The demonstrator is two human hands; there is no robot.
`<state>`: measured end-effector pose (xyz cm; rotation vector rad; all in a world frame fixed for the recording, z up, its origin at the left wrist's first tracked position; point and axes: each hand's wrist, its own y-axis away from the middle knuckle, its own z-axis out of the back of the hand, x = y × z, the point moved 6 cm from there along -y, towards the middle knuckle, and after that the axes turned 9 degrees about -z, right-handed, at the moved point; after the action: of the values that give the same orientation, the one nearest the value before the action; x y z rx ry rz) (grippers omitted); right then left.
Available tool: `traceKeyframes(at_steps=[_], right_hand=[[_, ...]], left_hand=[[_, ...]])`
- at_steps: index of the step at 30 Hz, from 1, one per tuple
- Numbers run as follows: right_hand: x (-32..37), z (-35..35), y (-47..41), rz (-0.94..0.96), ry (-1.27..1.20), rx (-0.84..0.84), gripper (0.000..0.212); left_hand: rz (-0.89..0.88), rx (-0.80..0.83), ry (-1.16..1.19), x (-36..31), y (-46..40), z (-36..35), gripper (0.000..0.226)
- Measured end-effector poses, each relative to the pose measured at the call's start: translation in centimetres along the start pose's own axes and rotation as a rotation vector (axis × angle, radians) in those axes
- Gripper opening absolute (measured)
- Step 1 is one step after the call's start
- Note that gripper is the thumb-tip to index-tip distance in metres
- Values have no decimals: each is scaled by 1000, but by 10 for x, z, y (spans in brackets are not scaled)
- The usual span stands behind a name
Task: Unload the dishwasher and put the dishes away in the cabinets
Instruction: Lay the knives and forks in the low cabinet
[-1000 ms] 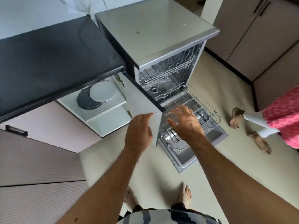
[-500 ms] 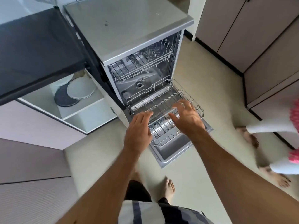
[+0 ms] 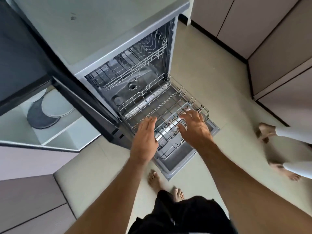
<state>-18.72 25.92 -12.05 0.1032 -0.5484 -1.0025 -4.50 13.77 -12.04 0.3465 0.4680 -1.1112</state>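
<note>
Left hand [image 3: 145, 135] hangs flat above the near left edge of the lower rack [image 3: 162, 114], fingers straight and together, holding nothing. Left of the rack, an open cabinet [image 3: 55, 132] under the dark counter [image 3: 20, 53] shows pale, smooth shelves with round plates [image 3: 49, 108] lying flat: a dark disc with a lighter one overlapping it. Behind the rack stands the dishwasher [image 3: 94, 36], a grey matt box with its door [image 3: 177, 161] dropped flat to the floor; inside it the upper rack [image 3: 133, 65] is a thin wire grid. The lower rack itself, pulled out over the door, is white coated wire in a basket shape with rows of upright tines, and I can make out no dishes in it. Right hand [image 3: 194, 129] hovers over the rack's near right part, fingers spread and loosely bent, gripping nothing. Further right of the rack, a second person's bare feet [image 3: 263, 132] stand on the pale smooth floor before flat cabinet doors [image 3: 278, 48].

The unloading looks near its end: both hands seem set to take the rack's front rim. The next move probably calls for an even two-handed push along the rails.
</note>
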Motion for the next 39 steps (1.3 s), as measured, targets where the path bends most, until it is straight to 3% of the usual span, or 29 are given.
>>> traceKeyframes(at_steps=[17, 28, 33, 39], right_hand=[[-99, -198, -136, -259, -209, 143, 35], [-144, -333, -168, -602, -326, 235, 27], [-152, -362, -174, -790, -360, 175, 38], [-152, -377, -186, -857, -467, 195, 29]], left_hand=[[112, 79, 15, 107, -97, -198, 76], [239, 160, -17, 178, -111, -304, 50], [305, 206, -99, 203, -110, -337, 39], [326, 190, -136, 209, -119, -354, 27]])
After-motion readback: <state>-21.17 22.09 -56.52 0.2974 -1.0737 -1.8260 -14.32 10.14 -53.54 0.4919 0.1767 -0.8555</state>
